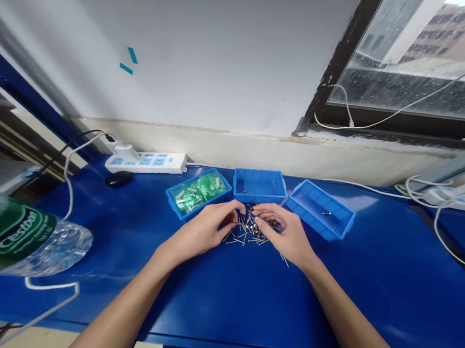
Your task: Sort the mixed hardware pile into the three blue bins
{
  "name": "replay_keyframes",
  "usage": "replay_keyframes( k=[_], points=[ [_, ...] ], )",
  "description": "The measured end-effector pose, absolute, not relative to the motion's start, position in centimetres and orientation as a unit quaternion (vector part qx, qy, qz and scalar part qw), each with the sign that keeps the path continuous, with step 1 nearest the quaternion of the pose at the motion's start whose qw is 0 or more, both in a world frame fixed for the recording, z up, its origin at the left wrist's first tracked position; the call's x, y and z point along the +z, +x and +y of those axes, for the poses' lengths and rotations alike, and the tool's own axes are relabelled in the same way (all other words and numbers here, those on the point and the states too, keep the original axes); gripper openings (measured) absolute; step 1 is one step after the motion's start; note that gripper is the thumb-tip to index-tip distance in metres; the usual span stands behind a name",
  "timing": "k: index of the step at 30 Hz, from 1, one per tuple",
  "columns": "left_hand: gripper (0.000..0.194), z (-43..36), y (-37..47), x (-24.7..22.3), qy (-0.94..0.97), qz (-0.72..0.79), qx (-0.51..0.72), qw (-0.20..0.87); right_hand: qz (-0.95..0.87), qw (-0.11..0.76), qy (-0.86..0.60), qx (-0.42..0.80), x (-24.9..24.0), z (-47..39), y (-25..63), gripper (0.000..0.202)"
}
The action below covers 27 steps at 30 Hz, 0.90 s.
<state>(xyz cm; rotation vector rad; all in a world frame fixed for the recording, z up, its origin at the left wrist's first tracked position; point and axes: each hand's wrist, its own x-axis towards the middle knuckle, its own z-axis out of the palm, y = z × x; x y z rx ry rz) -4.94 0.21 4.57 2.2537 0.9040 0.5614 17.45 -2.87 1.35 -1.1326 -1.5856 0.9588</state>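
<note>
A loose pile of metal screws, some long and thin, some shorter with brassy parts, lies on the blue table. My left hand is at the pile's left side, fingers curled in and thumb close to them. On the opposite side, my right hand bends over the pile, its thumb and fingers drawn together among the screws. What either hand pinches is too small to tell. Behind the pile, a blue bin contains a few thin screws. The right blue bin has a small brassy screw in it.
A left blue bin holds green-and-clear plastic packets. Behind it are a white power strip and a black mouse. A large water bottle lies at left. White cables run along the right side, below the window.
</note>
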Motion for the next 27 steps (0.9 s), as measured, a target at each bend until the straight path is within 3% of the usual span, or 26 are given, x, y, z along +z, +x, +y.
replay_keyframes(
  k=[4,11,14,16,19,22,27],
  points=[
    [0.016,-0.1,-4.6,4.9,0.804,0.345,0.3,0.38,-0.675,0.443,-0.437,0.396,1.4,-3.2,17.1,0.018],
    [0.023,-0.4,-4.4,4.8,0.78,0.351,0.317,0.41,-0.629,0.427,-0.407,0.506,1.3,-3.3,17.0,0.015],
    [0.022,-0.6,-4.7,5.1,0.808,0.357,0.277,0.378,-0.597,0.429,-0.41,0.54,1.3,-3.1,17.1,0.014],
    [0.03,-0.7,-5.2,5.3,0.847,0.371,0.21,0.317,-0.56,0.466,-0.428,0.534,1.4,-2.9,17.2,0.016],
    [0.042,-0.8,-6.0,5.2,0.886,0.385,0.099,0.24,-0.519,0.533,-0.433,0.508,1.5,-2.6,17.5,0.037],
    [0.033,-0.8,-6.1,4.8,0.891,0.388,0.046,0.233,-0.517,0.549,-0.425,0.5,1.5,-2.4,17.8,0.054],
    [0.018,-0.5,-5.6,4.2,0.891,0.377,0.049,0.246,-0.521,0.544,-0.429,0.499,1.5,-2.5,17.8,0.045]
  ],
)
